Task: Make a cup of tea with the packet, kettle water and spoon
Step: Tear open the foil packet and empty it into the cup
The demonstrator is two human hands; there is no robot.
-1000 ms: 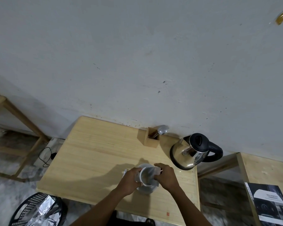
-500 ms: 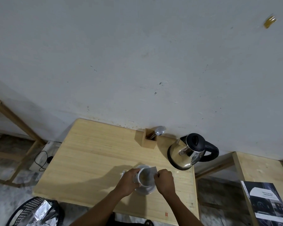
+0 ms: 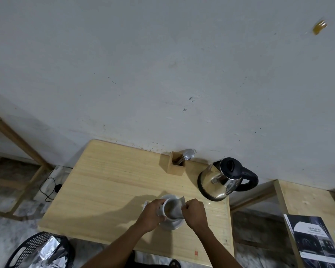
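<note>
A white cup [image 3: 169, 208] stands on a white saucer [image 3: 172, 225] near the front of the wooden table [image 3: 108, 182]. My left hand [image 3: 151, 213] wraps the cup's left side. My right hand [image 3: 194, 212] pinches a silvery tea packet [image 3: 180, 203] tilted over the cup's right rim. The steel kettle [image 3: 219, 180] with a black lid and handle sits to the back right. A spoon [image 3: 189, 154] sticks out of a wooden holder [image 3: 175, 165] by the wall.
A black basket [image 3: 37, 250] with a foil bag sits on the floor at front left. A power strip with a cable [image 3: 50, 185] lies left of the table. A second table with a dark booklet [image 3: 315, 240] is at right.
Both hands stay at the cup. The packet has tipped further over the rim. The camera has shifted slightly.
</note>
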